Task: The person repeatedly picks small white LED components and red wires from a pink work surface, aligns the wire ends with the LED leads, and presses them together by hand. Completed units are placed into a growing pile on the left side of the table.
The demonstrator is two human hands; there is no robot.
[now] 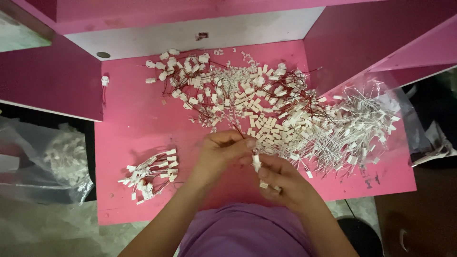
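Observation:
My left hand (223,151) and my right hand (282,177) meet near the front middle of a pink table (128,123). Between the fingertips of both hands stands a small white plastic connector (256,162) with thin wires. The left fingers pinch its upper end, the right fingers grip it from below. Just behind the hands lies a big heap of white connectors with red and white wires (266,107). A small separate bundle of wired connectors (150,177) lies to the left of my left forearm.
Pink partition walls (52,78) rise on the left, back and right. A clear plastic bag (400,112) lies under the heap's right end. Another clear bag of white parts (62,159) sits off the table at left. A single connector (104,81) clings to the left wall.

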